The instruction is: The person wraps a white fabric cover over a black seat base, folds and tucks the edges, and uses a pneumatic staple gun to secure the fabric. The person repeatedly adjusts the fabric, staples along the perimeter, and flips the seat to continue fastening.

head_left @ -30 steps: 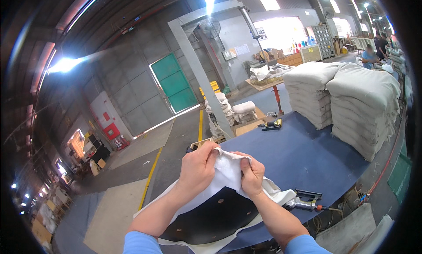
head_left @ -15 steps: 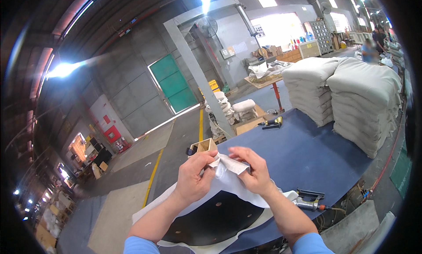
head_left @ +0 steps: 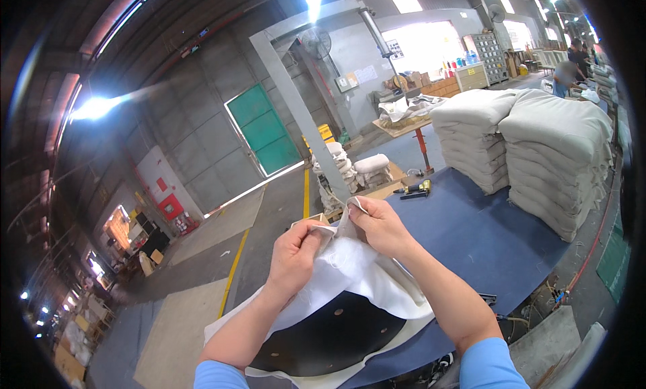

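Note:
In front of me on the blue-topped table (head_left: 444,254) lies a cushion-like piece with a black panel (head_left: 330,335) facing up, dotted with small round holes. White cloth (head_left: 397,285) surrounds the panel, and fluffy white fibre (head_left: 346,258) shows at its far end. My left hand (head_left: 295,256) pinches an edge of light grey fabric (head_left: 342,229) on the left. My right hand (head_left: 382,227) grips another edge of that fabric, slightly higher and to the right. Between both hands the fabric is pulled up and apart above the fibre.
A yellow-and-black air tool (head_left: 415,189) lies on the table's far part. Tall stacks of grey-white cushions (head_left: 555,153) stand on the right. Behind my left hand is a small wooden box (head_left: 313,219). Another tool (head_left: 488,299) is mostly hidden by my right forearm. A person (head_left: 564,78) works far off.
My right hand has risen and closed on the fabric edge, lifting it. The fabric now stands higher, exposing white fibre beneath. My right forearm now covers most of the tool at right.

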A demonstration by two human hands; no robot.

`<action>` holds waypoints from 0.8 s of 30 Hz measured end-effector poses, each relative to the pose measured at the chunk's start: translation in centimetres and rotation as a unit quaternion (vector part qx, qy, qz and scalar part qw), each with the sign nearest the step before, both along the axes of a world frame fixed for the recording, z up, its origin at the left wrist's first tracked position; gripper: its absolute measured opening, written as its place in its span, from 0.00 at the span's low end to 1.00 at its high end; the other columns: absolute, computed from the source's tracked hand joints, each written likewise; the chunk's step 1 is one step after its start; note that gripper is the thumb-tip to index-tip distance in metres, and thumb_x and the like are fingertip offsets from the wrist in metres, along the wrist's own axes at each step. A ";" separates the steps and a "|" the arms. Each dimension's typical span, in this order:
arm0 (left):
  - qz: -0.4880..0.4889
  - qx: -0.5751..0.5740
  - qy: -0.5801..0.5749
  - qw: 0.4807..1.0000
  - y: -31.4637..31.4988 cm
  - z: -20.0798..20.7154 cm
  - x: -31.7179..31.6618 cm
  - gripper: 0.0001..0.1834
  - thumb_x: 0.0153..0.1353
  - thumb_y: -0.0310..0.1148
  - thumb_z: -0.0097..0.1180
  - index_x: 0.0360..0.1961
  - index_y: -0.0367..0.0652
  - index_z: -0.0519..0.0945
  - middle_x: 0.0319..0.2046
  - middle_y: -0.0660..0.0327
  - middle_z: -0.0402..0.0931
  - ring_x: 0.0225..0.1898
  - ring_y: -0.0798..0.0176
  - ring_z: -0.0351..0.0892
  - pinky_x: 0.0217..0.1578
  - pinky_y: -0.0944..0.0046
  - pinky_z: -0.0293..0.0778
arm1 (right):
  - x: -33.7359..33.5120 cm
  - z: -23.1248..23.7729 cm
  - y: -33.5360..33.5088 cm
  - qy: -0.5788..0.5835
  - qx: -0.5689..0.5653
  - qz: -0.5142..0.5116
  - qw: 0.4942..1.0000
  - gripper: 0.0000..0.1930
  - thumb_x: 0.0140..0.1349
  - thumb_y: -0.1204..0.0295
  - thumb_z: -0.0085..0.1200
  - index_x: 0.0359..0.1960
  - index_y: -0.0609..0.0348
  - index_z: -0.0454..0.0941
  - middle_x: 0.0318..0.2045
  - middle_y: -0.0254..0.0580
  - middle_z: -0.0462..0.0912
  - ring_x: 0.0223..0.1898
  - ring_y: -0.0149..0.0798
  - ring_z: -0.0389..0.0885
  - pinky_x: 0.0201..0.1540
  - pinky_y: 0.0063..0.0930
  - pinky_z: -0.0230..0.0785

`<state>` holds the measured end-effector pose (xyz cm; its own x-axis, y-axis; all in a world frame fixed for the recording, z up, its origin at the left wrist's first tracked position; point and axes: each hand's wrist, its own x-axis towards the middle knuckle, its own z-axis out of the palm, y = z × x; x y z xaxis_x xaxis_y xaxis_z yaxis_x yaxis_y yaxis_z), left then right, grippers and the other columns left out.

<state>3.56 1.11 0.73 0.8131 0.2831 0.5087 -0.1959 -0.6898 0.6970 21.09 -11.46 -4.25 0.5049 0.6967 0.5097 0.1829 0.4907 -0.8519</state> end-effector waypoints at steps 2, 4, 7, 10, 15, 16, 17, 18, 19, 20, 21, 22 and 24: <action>-0.010 -0.065 0.029 0.997 0.9 0.3 0.5 0.10 0.81 0.29 0.49 0.49 0.40 0.83 0.43 0.67 0.84 0.45 0.77 0.78 0.49 0.71 0.74 | 0.4 0.0 1.6 -0.002 0.041 -0.014 0.999 0.12 0.82 0.67 0.50 0.40 0.58 0.81 0.28 0.22 0.76 0.29 0.20 0.68 0.33 0.22 0.63; -0.021 -0.091 0.018 0.995 1.4 0.2 1.3 0.10 0.82 0.30 0.48 0.49 0.41 0.82 0.42 0.68 0.83 0.43 0.77 0.78 0.47 0.71 0.74 | 0.8 0.1 2.4 -0.003 0.063 -0.017 0.998 0.12 0.82 0.67 0.50 0.42 0.59 0.82 0.29 0.23 0.78 0.29 0.20 0.68 0.33 0.22 0.63; -0.012 -0.098 0.002 0.995 2.0 -0.4 1.9 0.11 0.82 0.30 0.46 0.48 0.41 0.81 0.40 0.69 0.82 0.41 0.78 0.77 0.46 0.71 0.75 | 0.8 0.7 2.4 0.018 0.044 0.015 0.999 0.10 0.81 0.67 0.52 0.45 0.60 0.83 0.31 0.24 0.80 0.30 0.21 0.71 0.34 0.22 0.65; 0.002 -0.098 -0.016 0.995 2.2 -0.9 2.1 0.10 0.82 0.30 0.46 0.47 0.40 0.81 0.37 0.69 0.80 0.39 0.77 0.74 0.44 0.70 0.73 | 0.8 1.2 -0.2 0.058 -0.018 0.086 0.994 0.09 0.76 0.68 0.59 0.49 0.60 0.83 0.35 0.26 0.83 0.34 0.22 0.75 0.37 0.23 0.69; 0.018 -0.084 -0.042 0.995 1.1 -0.6 2.5 0.11 0.82 0.30 0.47 0.44 0.40 0.81 0.34 0.69 0.78 0.36 0.76 0.71 0.40 0.69 0.71 | 0.9 2.7 -2.2 -0.064 -0.111 0.070 0.989 0.15 0.63 0.74 0.66 0.50 0.61 0.83 0.39 0.32 0.85 0.41 0.26 0.80 0.44 0.25 0.73; 0.029 -0.064 -0.047 0.996 0.8 -0.6 2.6 0.11 0.82 0.30 0.47 0.44 0.40 0.81 0.33 0.70 0.77 0.35 0.76 0.71 0.40 0.68 0.71 | 1.1 3.0 -2.3 -0.098 -0.127 0.049 0.986 0.15 0.61 0.74 0.66 0.50 0.61 0.83 0.39 0.33 0.85 0.41 0.27 0.80 0.45 0.26 0.74; 0.040 -0.045 -0.052 0.997 0.7 -0.6 2.8 0.11 0.82 0.30 0.48 0.43 0.40 0.81 0.32 0.70 0.77 0.34 0.76 0.71 0.39 0.68 0.70 | 1.2 3.3 -2.5 -0.132 -0.142 0.028 0.981 0.16 0.59 0.74 0.66 0.49 0.61 0.83 0.39 0.34 0.85 0.41 0.28 0.81 0.46 0.27 0.74; 0.048 -0.034 -0.056 0.997 0.8 -0.6 2.7 0.11 0.82 0.31 0.48 0.44 0.40 0.81 0.33 0.70 0.77 0.35 0.77 0.71 0.39 0.69 0.70 | 1.2 3.7 -2.5 -0.166 -0.156 0.011 0.974 0.16 0.58 0.74 0.65 0.49 0.61 0.83 0.39 0.35 0.85 0.42 0.30 0.81 0.47 0.28 0.75; 0.056 -0.023 -0.059 0.996 1.1 -0.8 2.8 0.10 0.83 0.31 0.48 0.44 0.40 0.80 0.34 0.70 0.78 0.36 0.78 0.71 0.40 0.70 0.70 | 1.2 4.1 -2.5 -0.182 -0.170 0.003 0.969 0.17 0.57 0.74 0.65 0.49 0.61 0.84 0.39 0.36 0.86 0.42 0.30 0.82 0.48 0.29 0.75; 0.064 -0.012 -0.063 0.996 1.3 -0.9 2.9 0.10 0.83 0.31 0.48 0.45 0.41 0.80 0.34 0.71 0.78 0.37 0.79 0.71 0.40 0.72 0.70 | 1.1 4.5 -2.4 -0.197 -0.183 -0.005 0.963 0.18 0.56 0.73 0.66 0.49 0.61 0.84 0.39 0.38 0.86 0.42 0.31 0.82 0.49 0.29 0.75; 0.067 -0.021 -0.074 0.995 1.4 -1.1 3.1 0.10 0.82 0.31 0.49 0.44 0.40 0.80 0.33 0.70 0.77 0.36 0.78 0.71 0.39 0.70 0.70 | 1.0 4.7 -2.4 -0.211 -0.197 -0.014 0.957 0.18 0.55 0.73 0.66 0.49 0.61 0.84 0.39 0.39 0.87 0.43 0.32 0.83 0.50 0.29 0.75; 0.069 -0.031 -0.086 0.993 1.3 -1.2 3.3 0.09 0.82 0.30 0.50 0.43 0.40 0.80 0.32 0.70 0.76 0.35 0.77 0.70 0.38 0.69 0.69 | 0.9 4.7 -2.1 -0.227 -0.184 -0.025 0.956 0.17 0.55 0.73 0.65 0.47 0.62 0.84 0.37 0.43 0.87 0.41 0.36 0.84 0.48 0.32 0.76; 0.067 -0.045 -0.107 0.991 1.4 -1.5 3.7 0.08 0.81 0.30 0.51 0.43 0.39 0.80 0.31 0.69 0.75 0.34 0.75 0.69 0.37 0.67 0.69 | 0.8 4.6 -1.5 -0.259 -0.157 -0.048 0.952 0.15 0.53 0.72 0.63 0.43 0.64 0.85 0.34 0.50 0.89 0.38 0.44 0.87 0.45 0.37 0.78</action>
<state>7.24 2.51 -0.75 0.6421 0.4325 0.6329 -0.2569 -0.6565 0.7093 21.91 -12.93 0.36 0.3105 0.8194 0.4818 0.6496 0.1872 -0.7369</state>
